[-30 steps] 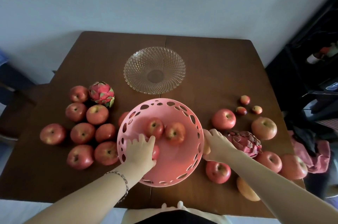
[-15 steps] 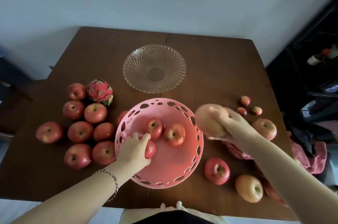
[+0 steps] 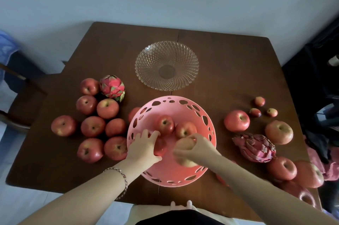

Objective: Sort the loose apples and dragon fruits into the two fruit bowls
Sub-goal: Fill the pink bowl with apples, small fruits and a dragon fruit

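A pink perforated bowl (image 3: 201,114) stands in the middle of the brown table (image 3: 229,55). Two red apples (image 3: 164,124) lie at its back. My left hand (image 3: 145,148) reaches into the bowl and holds a third red apple (image 3: 161,148) against its left side. My right hand (image 3: 197,146) grips a pale apple (image 3: 184,145) inside the bowl, a little blurred. A clear glass dish (image 3: 167,66) sits behind the bowl. One dragon fruit (image 3: 112,88) lies left, another dragon fruit (image 3: 255,148) right.
Several loose apples (image 3: 92,126) crowd the table left of the bowl. More apples (image 3: 236,121) and three tiny ones (image 3: 259,101) lie to the right. A chair (image 3: 22,96) stands at the left edge, dark shelving (image 3: 322,87) at the right.
My right hand lifted the pale apple from the table on the right and carried it over the rim down into the pink bowl. My left hand stayed on its apple in the bowl.
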The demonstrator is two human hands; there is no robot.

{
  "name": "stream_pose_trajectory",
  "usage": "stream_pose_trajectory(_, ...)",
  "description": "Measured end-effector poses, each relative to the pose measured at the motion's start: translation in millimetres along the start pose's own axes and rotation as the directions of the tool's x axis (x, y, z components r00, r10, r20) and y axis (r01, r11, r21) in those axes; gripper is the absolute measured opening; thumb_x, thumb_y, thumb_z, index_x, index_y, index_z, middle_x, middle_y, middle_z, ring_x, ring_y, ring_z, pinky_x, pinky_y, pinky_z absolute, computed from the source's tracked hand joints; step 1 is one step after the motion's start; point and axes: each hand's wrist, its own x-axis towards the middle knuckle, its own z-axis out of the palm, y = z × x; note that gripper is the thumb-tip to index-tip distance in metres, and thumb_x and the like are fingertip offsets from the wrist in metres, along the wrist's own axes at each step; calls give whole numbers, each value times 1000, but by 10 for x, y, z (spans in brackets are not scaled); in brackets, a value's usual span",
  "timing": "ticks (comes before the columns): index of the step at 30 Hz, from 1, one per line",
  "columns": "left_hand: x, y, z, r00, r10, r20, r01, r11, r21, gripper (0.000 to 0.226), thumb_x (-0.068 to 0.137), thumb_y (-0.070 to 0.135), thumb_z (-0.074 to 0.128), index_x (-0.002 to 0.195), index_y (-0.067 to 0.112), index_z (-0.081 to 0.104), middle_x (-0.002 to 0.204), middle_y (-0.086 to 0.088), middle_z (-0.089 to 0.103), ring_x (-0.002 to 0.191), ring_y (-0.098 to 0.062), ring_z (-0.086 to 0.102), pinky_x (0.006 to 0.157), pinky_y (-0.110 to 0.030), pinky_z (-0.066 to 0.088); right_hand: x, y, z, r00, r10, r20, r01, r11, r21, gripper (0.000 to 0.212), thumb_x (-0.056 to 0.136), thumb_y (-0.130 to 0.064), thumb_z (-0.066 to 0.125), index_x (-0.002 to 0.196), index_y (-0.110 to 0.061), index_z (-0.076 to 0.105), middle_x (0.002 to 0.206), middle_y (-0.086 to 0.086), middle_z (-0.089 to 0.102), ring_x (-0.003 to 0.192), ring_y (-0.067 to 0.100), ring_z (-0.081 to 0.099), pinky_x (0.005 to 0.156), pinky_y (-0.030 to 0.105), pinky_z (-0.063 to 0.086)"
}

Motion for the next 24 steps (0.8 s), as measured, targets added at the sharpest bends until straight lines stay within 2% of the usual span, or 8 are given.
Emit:
stream_pose_trajectory(3,3,14,-1,1000,-15,4,14,1000,20,69,73,45,69,132,33,35,126,-1,39,117,-26,41,86,-34,47,60,-37,249,1000,31,-5,-31,995,-91,99,60,-55,78,133,-11,27,106,0,57,94,19,59,70,29,48)
stream_pose_trajectory(7,-1,39,32,1000,-24,11,24,1000,2,68,75,37,68,133,32,33,127,-2,36,119,-28,37,89,-35,46,110,-46,433,997,16,-71,-20,998,-56,96,61,-53,78,127,-9,23,95,-1,53,93,23,62,69,31,48)
stream_pose_trajectory(11,5,29,52,1000,-14,-12,14,1000,-10,67,74,38,69,131,31,34,126,-2,37,120,-29,35,86,-35,47,125,2,500,998,-8,-56,3,997,-79,104,65,-52,76,136,-10,14,120,11,56,106,28,60,79,35,50)
stream_pose_trajectory(16,-4,17,59,999,19,-41,-17,998,54,75,75,43,66,138,31,27,131,-3,36,121,-29,38,88,-34,47,79,102,430,1000,-10,-24,12,997,71,78,74,-38,74,131,-13,28,127,12,46,105,26,56,83,32,47)
stream_pose_trajectory(18,0,6,20,997,66,-50,-64,997,35,91,72,41,69,145,32,16,143,-6,27,128,-30,37,96,-35,44,92,118,390,998,40,-41,-34,989,145,78,75,-35,75,129,-8,27,125,13,50,100,24,55,82,32,46)
stream_pose_trajectory(20,41,-11,-60,990,142,-23,-141,989,40,104,70,35,74,148,36,5,155,-10,6,136,-32,32,105,-37,39,127,98,361,994,102,-45,-92,978,188,91,76,-36,73,137,-2,15,125,15,53,105,26,57,84,33,47)
stream_pose_trajectory(22,100,-33,-127,980,197,37,-198,979,45,110,68,26,76,148,40,2,158,-9,-12,130,-32,42,99,-37,45,149,80,348,990,133,-43,-121,969,214,101,77,-35,73,144,-3,4,130,15,52,114,30,56,88,35,47)
stream_pose_trajectory(24,144,-41,-139,978,180,102,-183,983,21,110,69,23,76,147,41,2,158,-5,-18,123,-31,51,91,-36,50,157,76,338,991,127,-31,-117,966,229,105,77,-34,72,148,-9,-2,136,14,48,120,30,53,92,36,45)
